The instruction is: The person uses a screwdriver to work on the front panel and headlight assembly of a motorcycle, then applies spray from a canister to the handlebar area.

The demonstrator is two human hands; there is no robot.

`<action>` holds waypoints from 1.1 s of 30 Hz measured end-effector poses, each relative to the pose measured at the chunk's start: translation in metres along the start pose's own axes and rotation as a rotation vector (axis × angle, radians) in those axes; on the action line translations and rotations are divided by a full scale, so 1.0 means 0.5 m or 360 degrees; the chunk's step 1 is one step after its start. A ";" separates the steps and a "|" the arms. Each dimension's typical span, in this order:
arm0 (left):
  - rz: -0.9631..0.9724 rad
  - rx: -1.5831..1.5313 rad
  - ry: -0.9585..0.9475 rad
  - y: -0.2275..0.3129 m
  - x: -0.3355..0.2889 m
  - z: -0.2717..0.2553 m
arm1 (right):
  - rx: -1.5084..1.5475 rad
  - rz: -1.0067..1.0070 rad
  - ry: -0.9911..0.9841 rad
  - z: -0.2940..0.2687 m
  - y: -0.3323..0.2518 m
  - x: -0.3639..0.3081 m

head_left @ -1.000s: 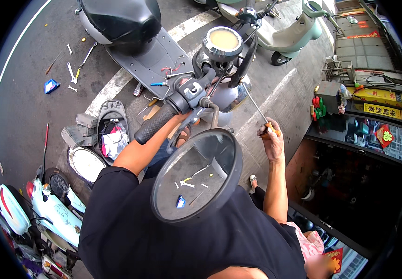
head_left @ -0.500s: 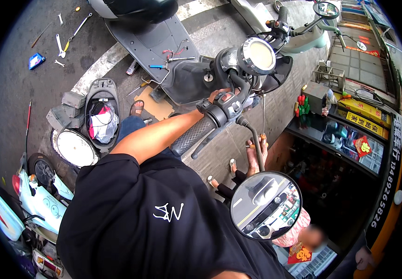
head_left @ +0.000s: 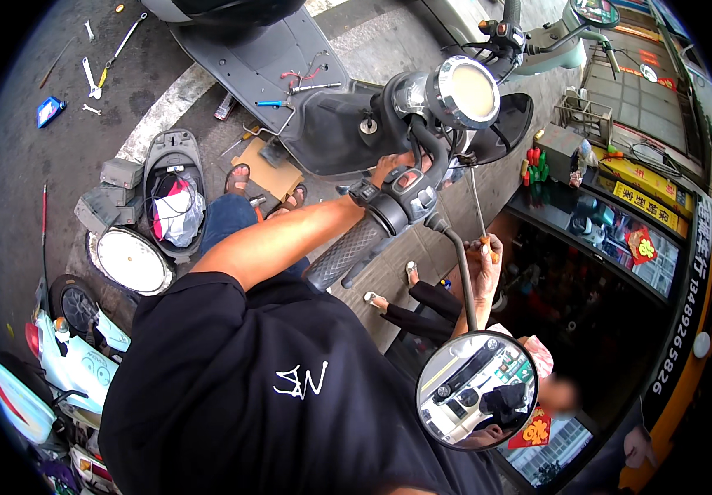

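My left arm stretches over the scooter's handlebar grip point(head_left: 338, 247). My left hand point(head_left: 394, 165) reaches in behind the switch housing point(head_left: 409, 186), beside the steering column; its fingers are mostly hidden. Right of the handlebar, my right hand point(head_left: 488, 260) is closed around the orange handle of a screwdriver point(head_left: 479, 206). The screwdriver's long shaft points up to the scooter's front, under the round headlight point(head_left: 467, 92), where its tip cannot be made out. A round mirror point(head_left: 477, 389) on a bent stem point(head_left: 459, 264) hides part of my right arm.
A blue-handled tool point(head_left: 272, 104) and red wires lie on the footboard point(head_left: 257, 58). Wrenches point(head_left: 90, 78) and a blue container point(head_left: 50, 111) lie on the ground at left, near a removed seat bucket point(head_left: 176, 194). A person in pink point(head_left: 540, 353) is by the shop doorway at right.
My right hand has shifted right and its fingers have closed round the screwdriver handle; the shaft now slants more. My left hand stays behind the switch housing. The view has shifted slightly.
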State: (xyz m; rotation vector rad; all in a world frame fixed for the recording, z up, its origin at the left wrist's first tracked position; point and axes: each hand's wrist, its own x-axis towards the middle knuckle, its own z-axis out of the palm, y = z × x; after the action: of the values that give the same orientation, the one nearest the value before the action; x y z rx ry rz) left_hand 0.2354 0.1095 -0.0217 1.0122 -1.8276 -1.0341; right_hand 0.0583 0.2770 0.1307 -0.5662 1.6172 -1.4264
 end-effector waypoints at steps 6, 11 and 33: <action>-0.0079 -0.0318 0.0008 0.015 0.001 -0.016 | -0.0085 -0.0054 0.0025 -0.016 -0.023 -0.013; -0.0089 -0.0442 0.0021 0.028 0.019 -0.036 | -0.0075 -0.0080 0.0029 -0.022 -0.023 -0.007; -0.0104 -0.0448 0.0256 0.105 0.050 -0.004 | -0.0283 -0.0172 -0.0233 -0.075 -0.022 0.082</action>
State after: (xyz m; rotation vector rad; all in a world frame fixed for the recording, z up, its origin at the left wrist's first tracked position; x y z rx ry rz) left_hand 0.2144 0.1048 0.0325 0.9583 -1.4802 -1.1756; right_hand 0.0040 0.2618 0.1266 -0.8527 1.6253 -1.2936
